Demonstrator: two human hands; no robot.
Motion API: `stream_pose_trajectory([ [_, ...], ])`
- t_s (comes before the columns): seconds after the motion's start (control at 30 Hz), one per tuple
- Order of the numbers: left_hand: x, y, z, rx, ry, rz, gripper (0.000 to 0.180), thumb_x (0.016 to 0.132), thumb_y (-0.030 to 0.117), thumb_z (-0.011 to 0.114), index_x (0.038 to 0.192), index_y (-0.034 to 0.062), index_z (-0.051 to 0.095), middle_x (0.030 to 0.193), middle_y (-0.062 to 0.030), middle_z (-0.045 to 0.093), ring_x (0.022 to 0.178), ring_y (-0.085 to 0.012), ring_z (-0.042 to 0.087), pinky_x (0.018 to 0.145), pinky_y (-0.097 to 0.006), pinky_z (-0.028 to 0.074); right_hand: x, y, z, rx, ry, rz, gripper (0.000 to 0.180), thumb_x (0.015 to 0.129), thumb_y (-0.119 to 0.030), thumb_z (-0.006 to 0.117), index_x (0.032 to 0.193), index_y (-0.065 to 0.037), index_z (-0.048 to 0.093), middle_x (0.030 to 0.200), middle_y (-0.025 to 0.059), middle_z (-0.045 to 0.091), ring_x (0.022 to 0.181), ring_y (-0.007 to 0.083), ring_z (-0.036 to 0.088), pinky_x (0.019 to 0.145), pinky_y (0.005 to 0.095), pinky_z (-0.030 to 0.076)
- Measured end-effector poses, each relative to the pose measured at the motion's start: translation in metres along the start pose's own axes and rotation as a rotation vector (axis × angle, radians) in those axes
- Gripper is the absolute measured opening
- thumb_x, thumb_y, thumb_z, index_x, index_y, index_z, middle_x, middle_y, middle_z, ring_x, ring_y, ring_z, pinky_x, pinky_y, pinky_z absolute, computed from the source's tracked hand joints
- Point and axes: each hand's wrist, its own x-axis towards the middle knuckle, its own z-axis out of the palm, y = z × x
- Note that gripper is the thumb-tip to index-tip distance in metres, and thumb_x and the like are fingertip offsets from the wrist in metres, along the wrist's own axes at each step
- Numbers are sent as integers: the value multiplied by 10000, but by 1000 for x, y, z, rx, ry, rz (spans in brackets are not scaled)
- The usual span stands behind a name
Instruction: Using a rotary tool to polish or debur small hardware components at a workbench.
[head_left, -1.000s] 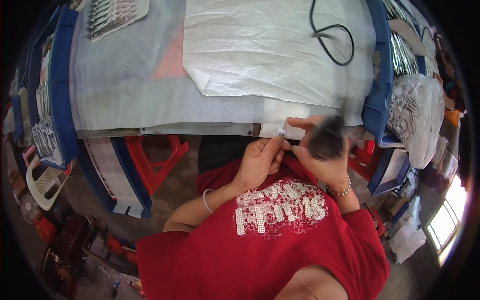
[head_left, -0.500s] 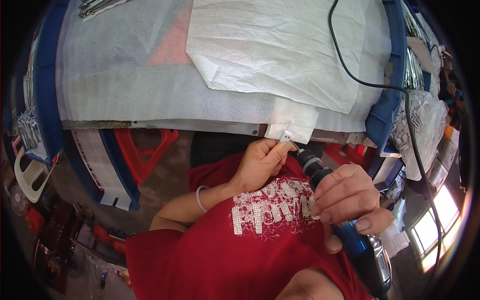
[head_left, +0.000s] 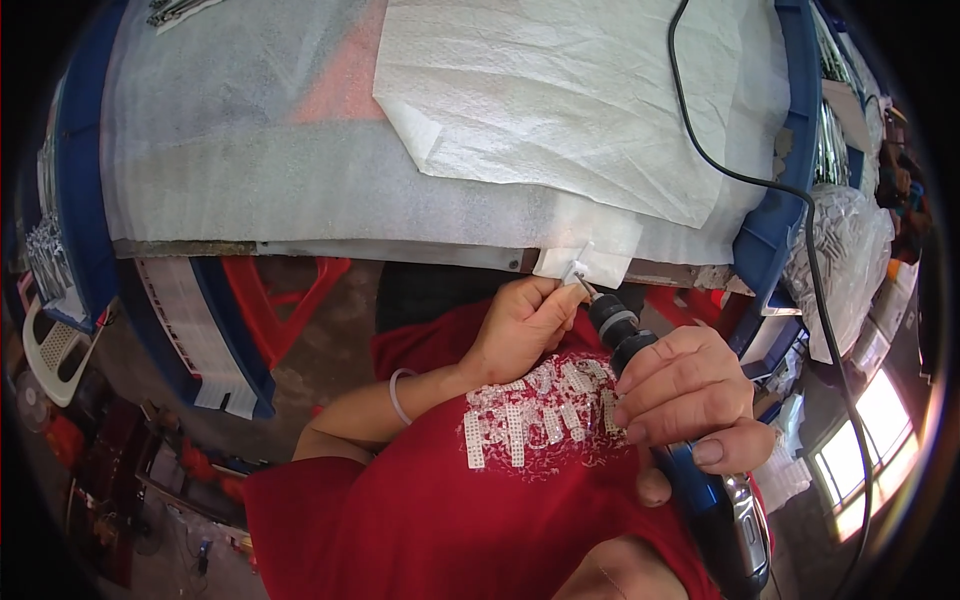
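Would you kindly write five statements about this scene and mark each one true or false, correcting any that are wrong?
1. The right hand holds a power tool. True.
2. The left hand is empty. False: the left hand pinches a small white piece.
3. A dark cord lies partly over the white sheet. True.
4. The person's shirt is green. False: the shirt is red.
5. A white chair stands off to the left. True.

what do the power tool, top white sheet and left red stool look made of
Power tool: glossy blue-and-black casing, probably plastic, given its bright reflections. Top white sheet: creased, soft-sheened paper or nonwoven cloth; can't tell which. Left red stool: likely smooth moulded plastic, evenly coloured.
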Motion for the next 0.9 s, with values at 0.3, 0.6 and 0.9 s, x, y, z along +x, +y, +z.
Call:
stream_pose_trajectory([
  [0.3,3,-3,-1,13,-32,43,234,970,192,491,971,9,639,650,75,489,517,1,351,456,-157,252,10,-3,14,52,122,101,349,698,-59,769,879,-22,472,684,149,619,561,244,625,505,345,532],
  [0.6,4,-9,-3,197,73,116,227,932,159,550,806,-20,615,586,32,512,554,-33,444,490,-219,373,11,4,13,97,95,111,298,737,-66,736,871,-21,473,691,141,622,561,238,624,505,331,526],
  [0.9,4,-9,0,159,94,105,232,932,154,552,783,-13,612,586,46,486,554,-29,422,485,-215,356,13,5,10,117,87,117,320,722,-83,755,873,-20,480,662,145,614,538,240,617,487,324,512],
])
